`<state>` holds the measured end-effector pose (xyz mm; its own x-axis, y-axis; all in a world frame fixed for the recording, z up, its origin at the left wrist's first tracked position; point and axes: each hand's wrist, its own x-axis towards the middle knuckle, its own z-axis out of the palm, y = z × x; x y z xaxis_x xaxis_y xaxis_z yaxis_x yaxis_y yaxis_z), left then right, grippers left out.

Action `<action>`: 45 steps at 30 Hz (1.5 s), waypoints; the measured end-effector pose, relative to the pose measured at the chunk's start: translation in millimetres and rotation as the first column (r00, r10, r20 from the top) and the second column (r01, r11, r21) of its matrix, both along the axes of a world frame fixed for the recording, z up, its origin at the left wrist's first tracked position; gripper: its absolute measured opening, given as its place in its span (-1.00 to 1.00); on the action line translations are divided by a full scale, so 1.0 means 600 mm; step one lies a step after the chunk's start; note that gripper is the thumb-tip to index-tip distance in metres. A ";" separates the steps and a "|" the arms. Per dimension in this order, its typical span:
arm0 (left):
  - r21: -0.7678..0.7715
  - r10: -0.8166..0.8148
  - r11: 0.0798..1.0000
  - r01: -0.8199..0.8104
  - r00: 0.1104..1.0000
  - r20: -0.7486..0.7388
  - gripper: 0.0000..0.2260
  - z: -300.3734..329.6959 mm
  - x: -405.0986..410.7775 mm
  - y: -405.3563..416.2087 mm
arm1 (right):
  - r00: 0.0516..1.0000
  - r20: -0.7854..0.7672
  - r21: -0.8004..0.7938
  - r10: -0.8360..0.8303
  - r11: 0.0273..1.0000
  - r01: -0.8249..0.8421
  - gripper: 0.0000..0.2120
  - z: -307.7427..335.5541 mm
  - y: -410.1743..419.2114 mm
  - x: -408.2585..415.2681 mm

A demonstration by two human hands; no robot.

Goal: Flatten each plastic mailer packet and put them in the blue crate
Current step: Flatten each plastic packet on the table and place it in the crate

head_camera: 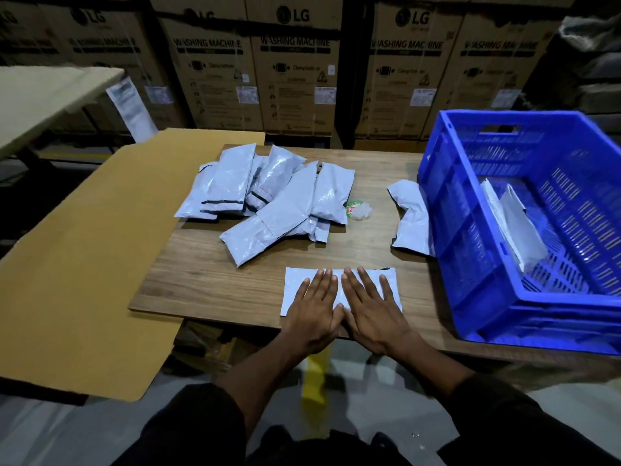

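Note:
A flat grey-white mailer packet [295, 280] lies at the near edge of the wooden table [201, 274]. My left hand [314, 306] and my right hand [368, 306] press on it side by side, fingers straight, palms down. A heap of several puffy mailer packets [268, 193] sits at the table's middle. One more crumpled mailer [411, 216] leans against the left wall of the blue crate [447, 230]. The crate stands at the table's right end and holds flattened mailers [514, 223] on its floor.
A large brown cardboard sheet [84, 257] overhangs the table's left side. A small green-and-white wrapper [358, 210] lies between the heap and the crate. Stacked washing machine cartons [292, 68] form a wall behind the table. Another tabletop [43, 95] is at the far left.

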<state>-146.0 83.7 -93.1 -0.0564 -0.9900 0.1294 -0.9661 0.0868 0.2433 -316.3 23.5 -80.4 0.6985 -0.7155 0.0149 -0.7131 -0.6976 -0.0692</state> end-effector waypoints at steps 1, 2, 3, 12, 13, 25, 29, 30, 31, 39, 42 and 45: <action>0.005 0.006 1.000 -0.006 1.000 -0.012 -0.43 -0.001 0.001 -0.001 | 1.000 -0.001 -0.016 0.010 1.000 -0.010 -0.32 0.002 0.001 -0.002; 0.015 0.013 1.000 -0.013 0.999 -0.031 -0.39 -0.001 0.001 -0.002 | 1.000 -0.005 -0.041 0.026 0.999 -0.026 -0.35 0.002 0.004 -0.006; 0.040 0.022 0.999 -0.020 0.998 -0.052 -0.35 -0.001 0.002 -0.003 | 0.999 -0.012 -0.064 0.047 0.997 -0.047 -0.37 0.002 0.007 -0.010; 0.048 0.044 0.998 -0.041 0.997 -0.058 -0.18 0.000 -0.012 0.019 | 0.994 -0.090 -0.087 0.068 0.993 -0.076 -0.35 0.006 0.012 -0.015; 0.054 0.058 0.997 -0.054 0.995 -0.077 -0.17 0.002 -0.015 0.019 | 0.993 -0.095 -0.085 0.064 0.994 -0.073 -0.36 0.005 0.012 -0.014; -0.033 0.363 0.931 -0.365 0.930 -0.049 -0.49 -0.008 -0.009 -0.021 | 0.956 0.223 0.129 -0.189 0.978 0.164 -0.46 0.004 0.018 0.018; -0.125 0.328 0.936 -0.329 0.944 -0.025 -0.51 -0.011 -0.004 -0.011 | 0.965 0.133 0.088 -0.225 0.973 0.214 -0.42 0.004 0.014 0.021; -0.113 0.321 0.940 -0.321 0.947 -0.020 -0.50 -0.009 -0.004 -0.009 | 0.963 0.114 0.090 -0.243 0.968 0.233 -0.40 0.005 0.011 0.019; -0.100 0.316 0.943 -0.316 0.949 -0.018 -0.49 -0.007 -0.004 -0.008 | 0.959 0.099 0.095 -0.266 0.962 0.257 -0.39 0.007 0.006 0.015; -0.078 0.229 0.970 -0.230 0.973 -0.030 -0.46 -0.006 0.012 0.000 | 0.953 -0.030 0.134 -0.301 0.944 0.302 -0.28 0.008 -0.016 -0.005; -0.045 0.229 0.972 -0.230 0.973 -0.018 -0.44 0.000 0.015 0.002 | 0.944 -0.022 0.137 -0.328 0.935 0.328 -0.28 0.011 -0.017 -0.007; -0.017 0.229 0.973 -0.229 0.974 -0.004 -0.41 0.002 0.022 0.011 | 0.936 -0.017 0.145 -0.352 0.925 0.351 -0.25 0.010 -0.015 -0.012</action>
